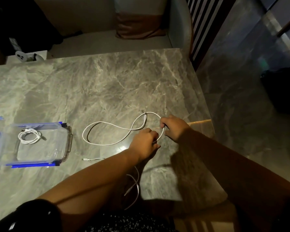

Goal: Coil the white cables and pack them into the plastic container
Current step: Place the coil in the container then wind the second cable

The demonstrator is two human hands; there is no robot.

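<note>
The left hand (pixel 143 144) and right hand (pixel 173 127) are both closed on the white cable (pixel 132 129), each pinching the same small loop. That loop sits at the three o'clock end of a loose figure-eight lying on the marble table (pixel 107 81). The cable looks light, limp and a little springy, so its turns will likely spring apart unless they are pinched where the strands cross. The stiff plug end near twelve o'clock of the loop would make a poorer hold. At nine o'clock from the hands, the plastic container (pixel 70 139) stands open with one coiled cable (pixel 30 136) inside. Another loose cable (pixel 134 186) trails at six o'clock, partly under the left forearm.
</note>
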